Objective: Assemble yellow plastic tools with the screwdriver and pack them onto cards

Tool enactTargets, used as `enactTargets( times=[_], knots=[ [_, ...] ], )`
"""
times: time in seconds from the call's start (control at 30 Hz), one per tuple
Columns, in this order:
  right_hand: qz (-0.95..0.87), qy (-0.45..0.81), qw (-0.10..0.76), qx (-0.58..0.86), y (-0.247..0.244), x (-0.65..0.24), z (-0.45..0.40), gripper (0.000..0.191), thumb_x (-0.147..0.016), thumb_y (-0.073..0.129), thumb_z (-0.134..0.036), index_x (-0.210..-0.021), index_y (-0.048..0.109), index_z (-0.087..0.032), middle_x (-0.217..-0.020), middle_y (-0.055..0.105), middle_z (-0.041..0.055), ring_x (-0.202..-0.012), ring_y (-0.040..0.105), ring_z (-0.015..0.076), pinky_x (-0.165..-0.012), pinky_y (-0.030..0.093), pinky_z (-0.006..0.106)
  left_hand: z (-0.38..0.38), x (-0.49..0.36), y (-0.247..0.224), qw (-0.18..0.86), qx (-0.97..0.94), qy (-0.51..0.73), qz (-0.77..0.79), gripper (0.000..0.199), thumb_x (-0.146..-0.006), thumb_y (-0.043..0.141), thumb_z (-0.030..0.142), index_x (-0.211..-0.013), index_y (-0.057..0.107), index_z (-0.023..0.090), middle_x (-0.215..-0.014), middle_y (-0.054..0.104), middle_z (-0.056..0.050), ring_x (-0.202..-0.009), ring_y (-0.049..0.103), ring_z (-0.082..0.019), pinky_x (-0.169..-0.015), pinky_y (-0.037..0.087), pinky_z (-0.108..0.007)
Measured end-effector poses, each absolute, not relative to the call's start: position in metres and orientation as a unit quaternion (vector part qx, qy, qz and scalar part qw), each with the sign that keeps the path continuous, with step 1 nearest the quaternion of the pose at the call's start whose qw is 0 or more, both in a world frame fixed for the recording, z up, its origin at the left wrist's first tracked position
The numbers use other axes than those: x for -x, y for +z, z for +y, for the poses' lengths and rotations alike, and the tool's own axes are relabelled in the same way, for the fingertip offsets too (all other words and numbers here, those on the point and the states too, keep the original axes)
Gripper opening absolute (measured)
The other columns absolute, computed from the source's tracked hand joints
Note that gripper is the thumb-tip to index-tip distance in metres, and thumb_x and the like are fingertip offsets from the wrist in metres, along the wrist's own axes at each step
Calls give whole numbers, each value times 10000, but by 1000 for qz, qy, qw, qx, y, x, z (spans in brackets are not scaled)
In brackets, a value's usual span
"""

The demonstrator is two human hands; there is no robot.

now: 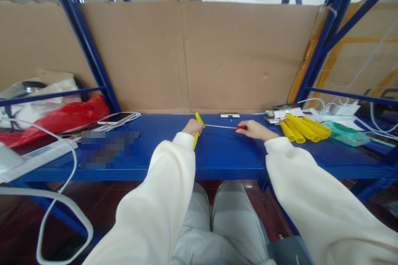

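Near the middle of the blue shelf, my left hand point(192, 126) is closed around a narrow yellow piece point(196, 140), which sticks out above and below the fingers. My right hand point(253, 128) grips the red handle of what looks like a screwdriver point(220, 126). Its long, thin, pale shaft runs level to the left and meets the yellow piece beside my left fingers. The fingers cover much of the handle and of the yellow piece, and I cannot make out exactly how the tip meets it.
Several yellow tubes point(300, 128) with a printed card point(287, 111) lie right, beside a green packet point(346, 132). A small white-and-black label point(229, 115) lies behind my hands. Left are a red bag point(71, 116), white cable point(124, 119) and blurred patch. Cardboard point(186, 58) stands behind.
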State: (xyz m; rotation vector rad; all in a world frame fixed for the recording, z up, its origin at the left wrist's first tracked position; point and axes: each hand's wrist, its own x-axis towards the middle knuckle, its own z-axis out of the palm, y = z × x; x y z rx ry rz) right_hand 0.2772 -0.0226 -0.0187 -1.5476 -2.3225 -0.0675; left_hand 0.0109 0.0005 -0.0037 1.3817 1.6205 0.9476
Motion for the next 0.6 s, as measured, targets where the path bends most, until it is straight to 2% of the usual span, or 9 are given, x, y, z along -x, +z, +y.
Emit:
enactTargets(
  times=[0.13,0.23,0.4,0.47,0.53,0.6],
  knots=[
    [-800,-45,183,569,-18,-274,-25,188,-816,709,-308,-951,615,-217,-826,732,40,-701,652,185,-624,436,257,0,-11,-3,391,-544,373,642,172,-838,589,14,-701,618,114,-396,441,57,-362,423,-78,-412,338,-196],
    [-796,-71,172,577,-16,-273,-27,124,-858,665,-338,-894,626,-226,-795,724,36,-686,645,183,-612,419,258,-1,-11,-3,391,-545,371,642,164,-834,598,18,-701,614,114,-402,444,57,-368,429,-83,-430,356,-203],
    [-807,-43,152,569,-15,-274,-28,179,-929,557,-369,-864,654,-233,-844,738,50,-750,671,193,-647,434,265,-3,-11,-2,393,-542,372,644,252,-829,587,-10,-626,559,138,-405,435,57,-367,415,-79,-432,342,-207],
    [-806,-36,163,568,-17,-274,-27,135,-886,625,-366,-919,644,-236,-865,740,44,-751,671,195,-649,440,264,-3,-11,-2,392,-541,373,643,280,-825,578,-20,-601,543,145,-406,436,54,-366,411,-77,-433,340,-208],
    [-800,-47,174,572,-18,-274,-26,182,-830,695,-351,-958,626,-241,-846,736,31,-722,661,192,-628,434,258,-3,-11,-2,392,-542,375,642,288,-815,595,-16,-585,537,147,-409,441,53,-367,410,-76,-438,344,-210],
    [-797,-62,173,576,-18,-275,-25,172,-822,702,-343,-939,622,-246,-809,729,22,-692,649,189,-609,421,255,-2,-11,-2,393,-543,376,640,281,-808,615,-7,-584,542,146,-410,443,53,-368,411,-77,-440,347,-210]
  ],
)
